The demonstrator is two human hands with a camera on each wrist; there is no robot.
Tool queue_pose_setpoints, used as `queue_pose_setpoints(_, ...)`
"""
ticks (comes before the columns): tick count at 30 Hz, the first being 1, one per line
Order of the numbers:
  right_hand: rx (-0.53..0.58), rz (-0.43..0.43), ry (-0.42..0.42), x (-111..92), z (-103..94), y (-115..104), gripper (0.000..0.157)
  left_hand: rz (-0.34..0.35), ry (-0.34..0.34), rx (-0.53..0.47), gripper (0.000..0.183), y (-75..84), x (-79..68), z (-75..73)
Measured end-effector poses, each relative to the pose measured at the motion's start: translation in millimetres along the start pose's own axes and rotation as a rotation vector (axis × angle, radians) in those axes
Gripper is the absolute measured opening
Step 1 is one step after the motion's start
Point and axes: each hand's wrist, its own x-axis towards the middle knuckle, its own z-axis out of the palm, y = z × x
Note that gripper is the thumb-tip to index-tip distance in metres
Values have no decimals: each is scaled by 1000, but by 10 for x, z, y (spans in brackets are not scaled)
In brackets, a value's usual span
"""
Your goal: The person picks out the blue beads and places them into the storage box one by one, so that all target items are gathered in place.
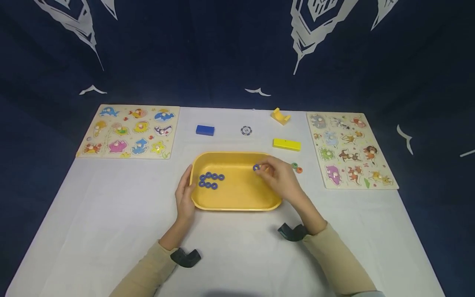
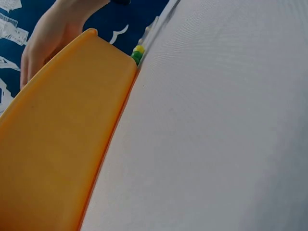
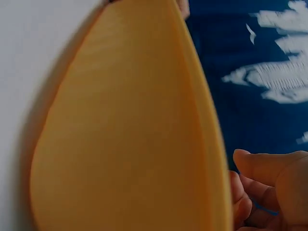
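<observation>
A yellow tray [image 1: 237, 202] stands in the middle of the table, with several small blue rings [image 1: 208, 185] in two rows at its left end. My left hand [image 1: 184, 198] grips the tray's left side, thumb at the rim and fingers along the outer wall. Over the right part of the tray, my right hand [image 1: 278, 177] pinches one blue ring [image 1: 256, 167] between thumb and fingers. The right wrist view has this hand [image 3: 279, 187] past the tray wall [image 3: 130, 120], which hides part of its fingers.
Behind the tray are a blue block [image 1: 205, 130], a poker chip [image 1: 246, 130], a yellow block [image 1: 287, 144] and a yellow bracket-shaped piece [image 1: 281, 117]. A green ring [image 1: 294, 165] and an orange ring [image 1: 299, 170] lie right of it. Animal puzzle boards [image 1: 126, 136] [image 1: 352, 152] flank both sides.
</observation>
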Motion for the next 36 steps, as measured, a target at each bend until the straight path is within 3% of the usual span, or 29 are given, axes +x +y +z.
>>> queue_pose_setpoints(9,-166,24,-304,261,576,-265,15,-3,21,-5,52,2,-10,16)
queue_pose_setpoints(15,-263,64,-390,296,804,-325,18,-3,17,-15,53,-4,-6,16)
queue_pose_setpoints(20,-248,64,-427,306,867,-345,20,0,15,-25,53,7,-4,9)
queue_pose_setpoints(25,-138,10,-325,230,745,-317,20,-3,4,-30,53,2,-10,9)
queue_pose_setpoints(31,81,-112,-78,10,369,-168,19,4,1,-26,53,-6,-5,4)
queue_pose_setpoints(36,145,-104,148,-238,10,184,24,5,2,-24,53,-14,7,-4)
